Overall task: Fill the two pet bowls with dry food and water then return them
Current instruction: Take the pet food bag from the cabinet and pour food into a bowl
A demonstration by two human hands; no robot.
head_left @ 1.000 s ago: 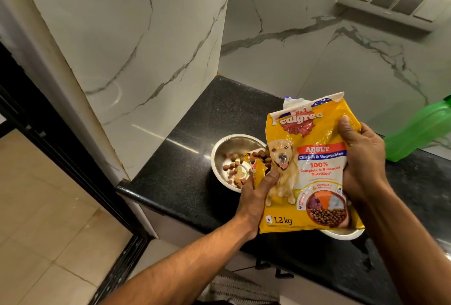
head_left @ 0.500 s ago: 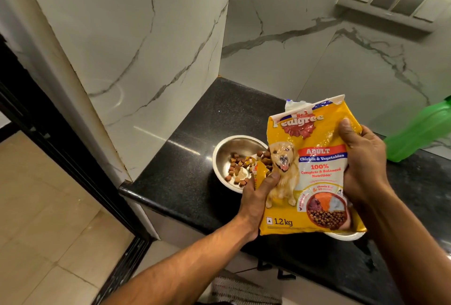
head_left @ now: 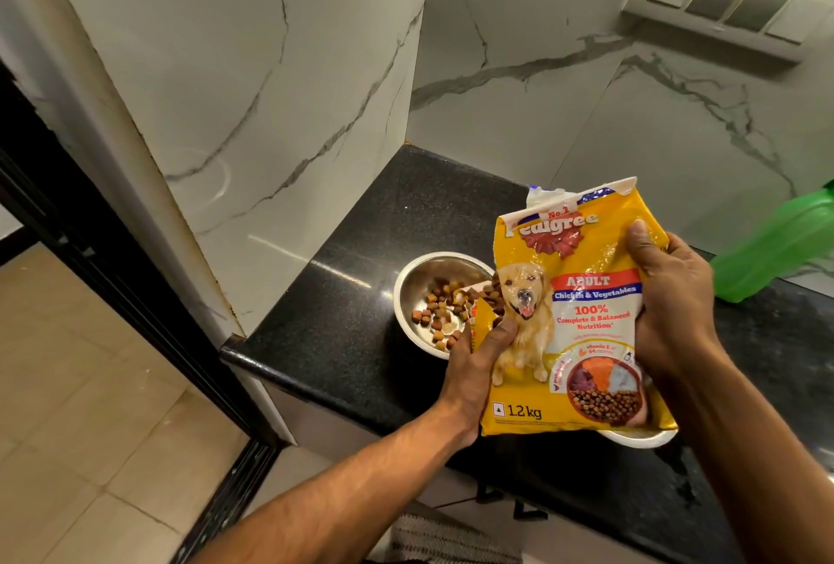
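Observation:
A yellow dry dog food bag [head_left: 582, 328] is held over the black counter, tilted toward a steel bowl [head_left: 413, 288]. Brown kibble [head_left: 440, 306] lies in that bowl and spills from the bag's torn left corner. My left hand [head_left: 478, 360] grips the bag's left edge near that corner. My right hand [head_left: 672, 301] grips its right side. A second steel bowl [head_left: 641, 437] shows only a sliver of rim under the bag's bottom right; its contents are hidden.
A green plastic bottle [head_left: 776, 247] lies tilted at the right against the marble wall. The black counter [head_left: 352, 337] ends at a rounded edge on the left, with tiled floor [head_left: 81, 405] below. A switch panel [head_left: 722, 3] sits high on the wall.
More kibble has collected in the left bowl. The bag and both hands have stayed almost in place, shifting slightly.

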